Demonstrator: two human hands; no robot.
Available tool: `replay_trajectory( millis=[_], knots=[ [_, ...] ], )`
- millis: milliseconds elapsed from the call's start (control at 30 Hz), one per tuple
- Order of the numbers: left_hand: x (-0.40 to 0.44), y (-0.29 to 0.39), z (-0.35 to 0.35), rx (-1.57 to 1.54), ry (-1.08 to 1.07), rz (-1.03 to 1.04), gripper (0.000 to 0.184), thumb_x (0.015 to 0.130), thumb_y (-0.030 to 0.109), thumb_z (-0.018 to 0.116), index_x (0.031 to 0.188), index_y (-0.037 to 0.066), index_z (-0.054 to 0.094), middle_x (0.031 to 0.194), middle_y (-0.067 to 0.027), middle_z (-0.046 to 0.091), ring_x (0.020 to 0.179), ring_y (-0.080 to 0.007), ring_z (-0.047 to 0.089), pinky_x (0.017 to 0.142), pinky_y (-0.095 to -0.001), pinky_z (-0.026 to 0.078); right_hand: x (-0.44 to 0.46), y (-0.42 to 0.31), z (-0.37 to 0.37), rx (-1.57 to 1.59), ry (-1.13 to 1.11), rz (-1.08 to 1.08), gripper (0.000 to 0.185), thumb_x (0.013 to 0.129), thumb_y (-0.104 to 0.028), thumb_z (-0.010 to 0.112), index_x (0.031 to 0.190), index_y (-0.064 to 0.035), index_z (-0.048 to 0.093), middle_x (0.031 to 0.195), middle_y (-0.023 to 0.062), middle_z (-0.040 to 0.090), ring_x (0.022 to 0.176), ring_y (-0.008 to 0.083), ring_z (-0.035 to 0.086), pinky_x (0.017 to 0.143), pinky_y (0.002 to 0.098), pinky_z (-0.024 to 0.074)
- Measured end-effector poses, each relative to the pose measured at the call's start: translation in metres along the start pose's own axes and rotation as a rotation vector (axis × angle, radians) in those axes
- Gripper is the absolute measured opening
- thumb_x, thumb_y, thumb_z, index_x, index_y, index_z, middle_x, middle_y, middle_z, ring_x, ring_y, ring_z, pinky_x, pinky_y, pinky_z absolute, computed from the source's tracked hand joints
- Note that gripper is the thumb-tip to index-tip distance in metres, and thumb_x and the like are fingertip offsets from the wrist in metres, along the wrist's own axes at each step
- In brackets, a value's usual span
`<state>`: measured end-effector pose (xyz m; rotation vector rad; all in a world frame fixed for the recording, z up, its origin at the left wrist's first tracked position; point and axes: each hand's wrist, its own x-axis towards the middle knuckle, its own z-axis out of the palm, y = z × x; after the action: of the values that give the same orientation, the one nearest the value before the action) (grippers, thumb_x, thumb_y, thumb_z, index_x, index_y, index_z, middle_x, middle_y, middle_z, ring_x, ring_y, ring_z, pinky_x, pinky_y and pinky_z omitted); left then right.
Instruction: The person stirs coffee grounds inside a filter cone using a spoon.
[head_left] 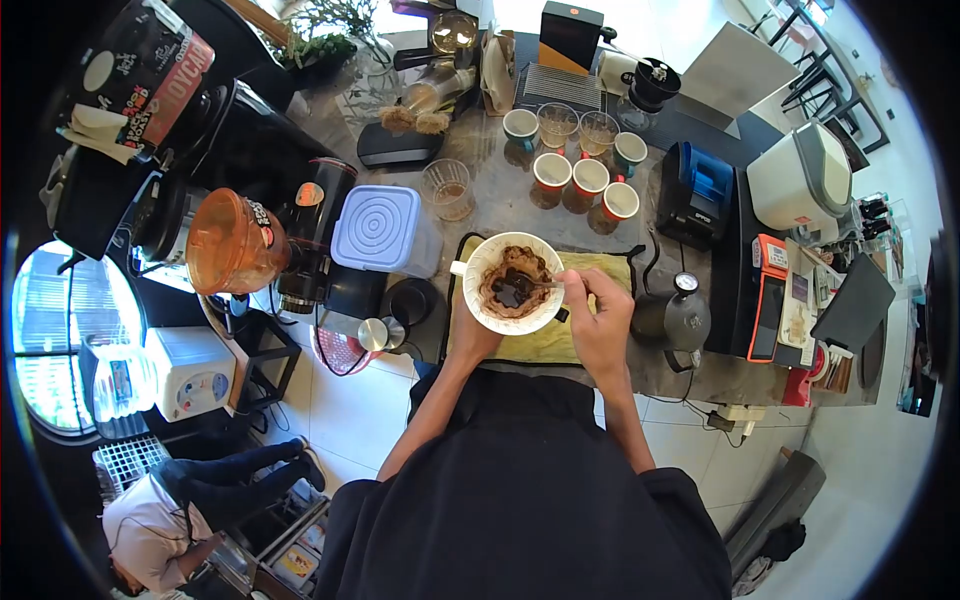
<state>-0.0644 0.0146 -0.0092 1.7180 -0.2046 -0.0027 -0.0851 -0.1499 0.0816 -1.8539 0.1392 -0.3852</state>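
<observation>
A white coffee dripper (pixel 489 318) with a side handle is held over a yellow-green cloth (pixel 540 348) on the counter. Wet brown coffee grounds line the paper filter inside it, with a dark middle. My left hand (pixel 472 330) grips the dripper from its lower left, its fingers partly hidden beneath. My right hand (pixel 600 318) is closed in a pinch on the handle of a spoon (pixel 548 285), which reaches into the grounds from the right. The spoon's tip is hard to make out.
Several cups (pixel 590 177) and glasses stand beyond the cloth. A lidded blue-white container (pixel 378 228) and a black grinder (pixel 322 225) are at left. To the right are a dark kettle (pixel 672 320) and a blue-black printer (pixel 697 195). Another person (pixel 155 525) is at lower left.
</observation>
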Motion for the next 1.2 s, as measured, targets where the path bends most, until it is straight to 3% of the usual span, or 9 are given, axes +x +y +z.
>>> replay_trajectory(
  millis=[167,367,567,767,833,867,933,967,1200],
  knots=[
    [0.002,0.008,0.002,0.097,0.024,0.096,0.052,0.077,-0.001,0.073,0.124,-0.005,0.052,0.117,-0.0158,0.064,0.107,-0.0228,0.063,0.092,-0.0345,0.051,0.001,-0.009,-0.002,0.168,-0.013,0.163,0.017,0.092,-0.009,0.062,0.090,0.0055,0.069,0.069,0.0087,0.061,0.062,0.0118,0.052,0.058,0.0277,0.0417],
    [0.001,0.006,0.005,0.095,-0.017,0.132,0.047,0.078,0.001,0.074,0.120,-0.005,0.055,0.113,-0.0149,0.066,0.104,-0.0223,0.065,0.089,-0.0334,0.052,0.005,0.000,-0.001,0.014,0.039,-0.065,0.024,0.097,-0.016,0.058,0.092,0.0030,0.071,0.068,-0.0019,0.056,0.062,0.0034,0.045,0.055,0.0209,0.0339],
    [-0.001,0.011,0.006,0.037,0.023,0.068,0.047,0.078,0.003,0.075,0.120,-0.004,0.056,0.113,-0.0145,0.067,0.104,-0.0221,0.065,0.089,-0.0334,0.052,0.003,-0.001,-0.007,0.204,-0.008,0.200,0.020,0.094,-0.013,0.060,0.089,0.0045,0.069,0.066,0.0002,0.057,0.062,0.0080,0.050,0.057,0.0259,0.0400],
    [-0.005,0.004,-0.015,-0.047,-0.038,-0.031,0.065,0.072,0.010,0.082,0.127,-0.003,0.050,0.123,-0.0162,0.060,0.113,-0.0256,0.060,0.096,-0.0374,0.047,0.003,-0.004,-0.009,0.178,0.043,0.104,0.020,0.094,-0.013,0.060,0.090,0.0041,0.069,0.067,0.0011,0.057,0.062,0.0080,0.050,0.059,0.0251,0.0399],
    [-0.016,-0.007,-0.032,0.159,-0.044,0.015,0.079,0.075,0.041,0.081,0.130,-0.003,0.047,0.132,-0.0170,0.052,0.125,-0.0284,0.049,0.104,-0.0400,0.039,0.005,0.001,-0.008,0.077,-0.038,0.040,0.020,0.094,-0.014,0.060,0.090,0.0040,0.069,0.068,0.0024,0.057,0.063,0.0083,0.051,0.059,0.0253,0.0402],
    [-0.018,-0.009,-0.037,0.160,-0.044,0.020,0.079,0.075,0.041,0.081,0.130,-0.003,0.047,0.132,-0.0170,0.052,0.125,-0.0284,0.049,0.104,-0.0400,0.039,0.005,0.002,-0.007,0.079,-0.036,0.036,0.020,0.094,-0.014,0.060,0.090,0.0040,0.069,0.068,0.0024,0.057,0.063,0.0083,0.051,0.059,0.0253,0.0402],
    [-0.019,-0.012,-0.043,-0.138,0.076,0.071,0.095,0.077,0.074,0.061,0.132,-0.002,0.046,0.136,-0.0162,0.048,0.128,-0.0288,0.044,0.106,-0.0402,0.034,0.002,0.002,-0.006,0.178,-0.045,0.111,0.020,0.094,-0.013,0.060,0.089,0.0045,0.069,0.068,0.0044,0.057,0.062,0.0095,0.051,0.058,0.0266,0.0410],
    [-0.014,-0.014,-0.046,0.018,0.144,0.155,0.098,0.083,0.083,0.036,0.130,-0.002,0.048,0.132,-0.0136,0.052,0.118,-0.0241,0.050,0.099,-0.0374,0.038,0.002,-0.002,-0.006,0.179,-0.047,0.109,0.020,0.094,-0.013,0.060,0.089,0.0045,0.069,0.068,0.0044,0.057,0.062,0.0095,0.051,0.058,0.0266,0.0410],
    [0.022,0.008,-0.032,-0.150,0.285,0.157,0.047,0.105,0.039,0.037,0.101,-0.002,0.062,0.105,-0.0096,0.065,0.093,-0.0146,0.057,0.079,-0.0273,0.044,0.004,-0.006,-0.001,0.055,-0.003,-0.007,0.020,0.093,-0.013,0.061,0.089,0.0053,0.069,0.068,0.0059,0.059,0.062,0.0094,0.052,0.058,0.0272,0.0414]
  ],
)
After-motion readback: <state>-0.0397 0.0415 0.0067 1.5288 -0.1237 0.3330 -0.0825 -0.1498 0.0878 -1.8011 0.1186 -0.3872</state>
